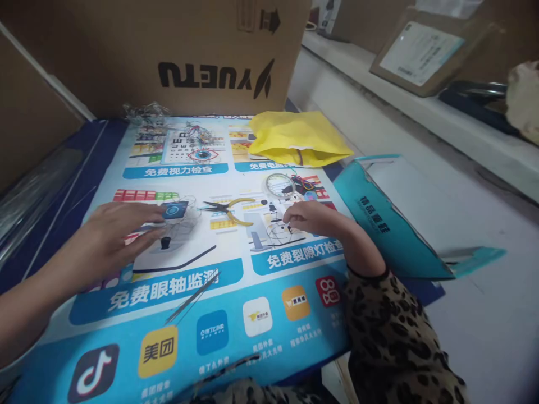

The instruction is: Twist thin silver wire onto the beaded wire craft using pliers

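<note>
My left hand (122,230) hovers over the printed sheet at the left, thumb and fingers apart, beside a tangled coil of thin clear wire (191,216). My right hand (311,217) has its fingers pinched together over a loop of thin wire (279,234), and the wire seems to run into the fingertips. Between the hands lie pliers with yellow handles (233,210), jaws pointing left and handles spread. Just beyond my right hand is a round roll (280,185) with coloured threads (306,184) next to it. A pair of thin metal sticks (193,298) lies nearer to me.
A yellow pouch (298,137) lies at the back, with a large cardboard box (219,33) behind it. At the right stands a teal open box (370,213). Loose wire tangles (147,111) sit at the back left. The printed sheet (168,314) covers the table.
</note>
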### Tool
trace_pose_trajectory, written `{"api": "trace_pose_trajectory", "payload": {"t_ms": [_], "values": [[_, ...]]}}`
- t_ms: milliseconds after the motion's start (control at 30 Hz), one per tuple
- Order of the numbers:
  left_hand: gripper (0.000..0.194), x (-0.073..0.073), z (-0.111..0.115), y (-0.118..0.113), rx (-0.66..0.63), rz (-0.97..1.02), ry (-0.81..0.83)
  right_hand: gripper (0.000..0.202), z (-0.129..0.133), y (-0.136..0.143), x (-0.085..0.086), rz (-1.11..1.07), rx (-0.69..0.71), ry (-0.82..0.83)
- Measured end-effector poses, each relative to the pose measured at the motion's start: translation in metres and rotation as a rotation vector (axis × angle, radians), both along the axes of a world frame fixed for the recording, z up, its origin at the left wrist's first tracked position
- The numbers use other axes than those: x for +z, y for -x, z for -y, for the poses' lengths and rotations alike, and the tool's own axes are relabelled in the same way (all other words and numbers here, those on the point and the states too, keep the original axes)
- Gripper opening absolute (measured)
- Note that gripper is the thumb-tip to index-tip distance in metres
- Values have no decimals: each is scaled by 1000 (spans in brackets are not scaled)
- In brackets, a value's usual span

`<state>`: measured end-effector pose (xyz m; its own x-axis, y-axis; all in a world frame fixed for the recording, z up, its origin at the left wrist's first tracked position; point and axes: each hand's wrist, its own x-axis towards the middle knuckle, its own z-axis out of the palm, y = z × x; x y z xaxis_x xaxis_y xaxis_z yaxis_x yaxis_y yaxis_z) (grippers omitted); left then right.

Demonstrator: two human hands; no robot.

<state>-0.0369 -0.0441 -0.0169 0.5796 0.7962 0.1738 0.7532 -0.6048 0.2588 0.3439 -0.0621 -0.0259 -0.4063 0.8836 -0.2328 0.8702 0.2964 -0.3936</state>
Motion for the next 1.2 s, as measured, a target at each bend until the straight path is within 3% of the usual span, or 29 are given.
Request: {"api": "trace_pose_trajectory", "payload": {"t_ms": [267, 400, 633, 733, 900, 1067, 1200], "values": [[31, 3, 22, -4, -183, -154, 286, 8, 4, 8, -4, 55, 34, -13], [29, 10, 31, -12, -219, -175, 412, 12, 6, 14, -6, 172, 71, -36], [45, -11, 43, -22, -199, -184, 315, 14, 12, 24, -8, 334, 44, -52], [37, -16, 53, -30, -245, -199, 339, 16, 20, 33, -3, 435, 27, -104], [31, -12, 65, -39, -324, -194, 405, 20, 29, 41, 5, 522, 17, -143], [22, -2, 64, -38, -448, -176, 528, 18, 25, 36, 3, 478, 46, -136], [19, 0, 61, -35, -398, -214, 506, 13, 24, 34, 1, 422, 42, -150]]}}
